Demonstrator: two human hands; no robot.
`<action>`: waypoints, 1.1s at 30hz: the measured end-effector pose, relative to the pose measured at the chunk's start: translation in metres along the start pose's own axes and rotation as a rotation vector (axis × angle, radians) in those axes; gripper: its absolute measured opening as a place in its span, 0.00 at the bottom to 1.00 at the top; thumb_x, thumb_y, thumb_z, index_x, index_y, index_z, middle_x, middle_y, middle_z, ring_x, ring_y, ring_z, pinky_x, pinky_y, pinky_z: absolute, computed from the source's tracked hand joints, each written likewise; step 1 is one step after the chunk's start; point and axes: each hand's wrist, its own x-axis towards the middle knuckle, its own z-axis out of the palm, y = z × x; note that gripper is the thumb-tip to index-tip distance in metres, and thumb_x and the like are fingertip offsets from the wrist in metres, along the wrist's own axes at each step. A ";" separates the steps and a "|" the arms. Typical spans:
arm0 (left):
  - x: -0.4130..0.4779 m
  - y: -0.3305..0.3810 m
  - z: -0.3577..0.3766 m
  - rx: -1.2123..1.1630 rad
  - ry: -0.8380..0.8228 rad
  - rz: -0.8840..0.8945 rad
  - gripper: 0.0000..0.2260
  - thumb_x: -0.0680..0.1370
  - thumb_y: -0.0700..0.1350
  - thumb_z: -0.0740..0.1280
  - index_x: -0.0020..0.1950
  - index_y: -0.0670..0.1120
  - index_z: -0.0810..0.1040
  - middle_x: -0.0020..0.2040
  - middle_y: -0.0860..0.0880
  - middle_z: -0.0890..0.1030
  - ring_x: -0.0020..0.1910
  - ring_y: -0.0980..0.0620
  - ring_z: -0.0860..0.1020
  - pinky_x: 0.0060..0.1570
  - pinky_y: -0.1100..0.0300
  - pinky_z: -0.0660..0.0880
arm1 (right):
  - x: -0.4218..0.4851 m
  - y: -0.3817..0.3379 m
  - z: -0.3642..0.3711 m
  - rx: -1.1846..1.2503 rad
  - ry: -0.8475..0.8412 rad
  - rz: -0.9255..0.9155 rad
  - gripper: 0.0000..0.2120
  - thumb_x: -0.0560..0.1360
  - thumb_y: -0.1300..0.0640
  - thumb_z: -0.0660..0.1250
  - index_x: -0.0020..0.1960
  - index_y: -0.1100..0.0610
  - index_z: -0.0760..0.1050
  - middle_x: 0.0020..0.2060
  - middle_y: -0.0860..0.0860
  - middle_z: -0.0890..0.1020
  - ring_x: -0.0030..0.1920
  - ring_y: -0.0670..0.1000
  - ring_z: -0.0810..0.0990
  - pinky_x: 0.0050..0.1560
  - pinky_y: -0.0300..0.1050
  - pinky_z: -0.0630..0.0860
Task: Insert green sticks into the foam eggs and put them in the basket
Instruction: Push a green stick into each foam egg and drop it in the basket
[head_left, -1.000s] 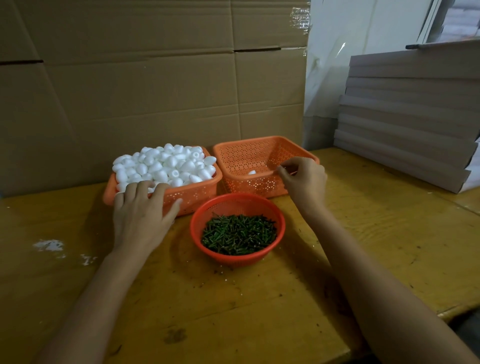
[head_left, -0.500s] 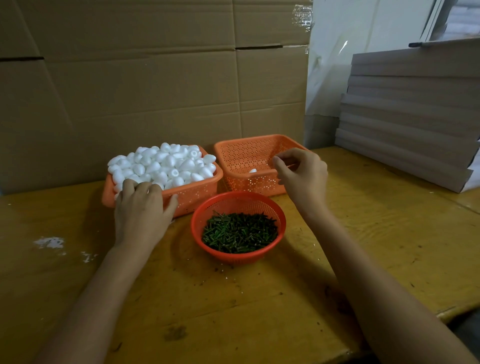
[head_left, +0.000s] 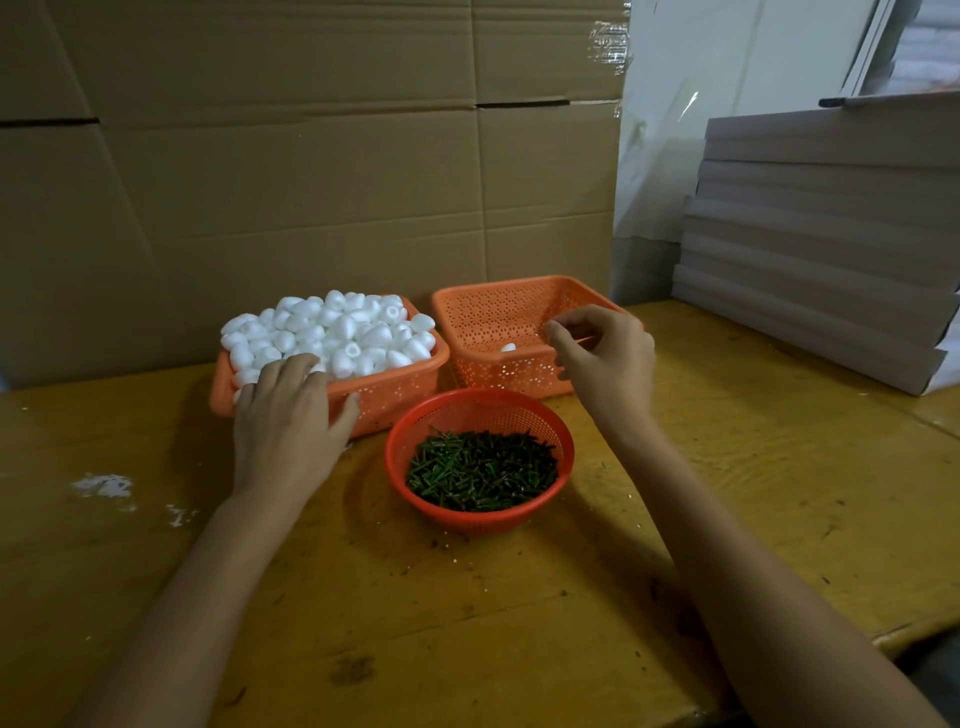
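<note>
2 hands (head_left: 288, 415) (head_left: 605, 358), 3 orange baskets (head_left: 395, 402) (head_left: 488, 299) (head_left: 415, 501)

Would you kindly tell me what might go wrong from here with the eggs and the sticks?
The foam eggs are heaped above the rim of the left basket, so the left hand at the near edge may knock some onto the table. The round bowl of green sticks sits between both arms; the right hand, leaving the right basket, might catch its rim and spill them.

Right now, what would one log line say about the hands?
left hand: on foam eggs, grip hidden | right hand: over right basket, nothing seen held | one egg inside | green sticks: untouched
</note>
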 end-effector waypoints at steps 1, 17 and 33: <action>0.000 -0.001 0.000 -0.007 0.007 0.007 0.19 0.82 0.52 0.71 0.62 0.37 0.83 0.68 0.38 0.81 0.67 0.36 0.78 0.64 0.37 0.74 | 0.000 0.000 0.000 -0.002 0.000 0.001 0.05 0.79 0.53 0.74 0.50 0.54 0.86 0.39 0.44 0.85 0.37 0.45 0.85 0.40 0.52 0.86; 0.002 -0.008 0.000 -0.463 0.412 -0.109 0.02 0.77 0.40 0.78 0.46 0.43 0.88 0.59 0.47 0.87 0.50 0.42 0.84 0.50 0.43 0.81 | 0.000 -0.001 -0.002 0.041 -0.014 0.014 0.05 0.79 0.54 0.74 0.50 0.55 0.86 0.39 0.45 0.86 0.36 0.45 0.85 0.40 0.52 0.86; -0.014 0.042 -0.001 -0.841 0.263 0.297 0.12 0.72 0.34 0.81 0.54 0.44 0.88 0.53 0.51 0.87 0.56 0.57 0.84 0.59 0.62 0.79 | -0.021 -0.018 0.016 0.179 -0.568 -0.357 0.08 0.79 0.55 0.75 0.57 0.55 0.85 0.48 0.47 0.86 0.46 0.45 0.85 0.43 0.36 0.80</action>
